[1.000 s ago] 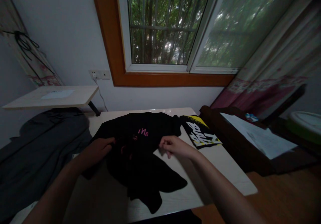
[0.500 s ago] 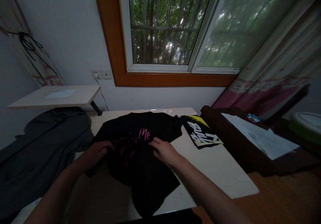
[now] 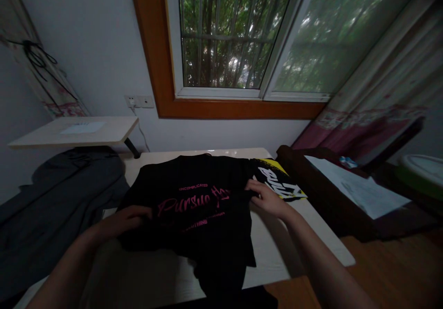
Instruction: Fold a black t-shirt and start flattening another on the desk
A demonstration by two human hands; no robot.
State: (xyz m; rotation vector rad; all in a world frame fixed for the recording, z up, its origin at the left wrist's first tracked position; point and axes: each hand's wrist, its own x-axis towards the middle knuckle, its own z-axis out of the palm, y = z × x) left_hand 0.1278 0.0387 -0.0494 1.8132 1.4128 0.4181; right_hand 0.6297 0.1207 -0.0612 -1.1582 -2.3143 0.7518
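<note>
A black T-shirt [image 3: 194, 203] with pink lettering lies spread on a pale table [image 3: 304, 226], its lower part hanging over the near edge. My left hand [image 3: 121, 220] rests on the shirt's left side, fingers curled over the fabric. My right hand [image 3: 266, 197] grips the shirt's right edge, fingers closed on the cloth, close to a folded black, yellow and white printed garment [image 3: 280, 182] at the table's right.
A dark grey garment [image 3: 51, 203] is heaped at the left below a small pale side table [image 3: 76, 131]. A dark wooden desk [image 3: 332, 198] with white paper [image 3: 360, 189] stands to the right. Behind are a window, a wall socket and a curtain.
Both hands have pulled apart, the right one moving to the right edge, and the bunched shirt is now spread flat with its pink print showing.
</note>
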